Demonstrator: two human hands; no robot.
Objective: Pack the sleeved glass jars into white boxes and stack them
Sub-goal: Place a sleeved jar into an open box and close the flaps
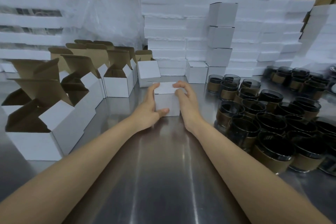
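White box (164, 96) sits closed on the steel table (163, 169), right between our hands, jar presumably inside. Our left hand (149, 112) clasps its left corner with the thumb on the front face, and our right hand (185, 100) curls over the top right edge. We'd squeeze evenly, lift it level and set it square on the column of closed boxes (221, 36) so nothing leans.
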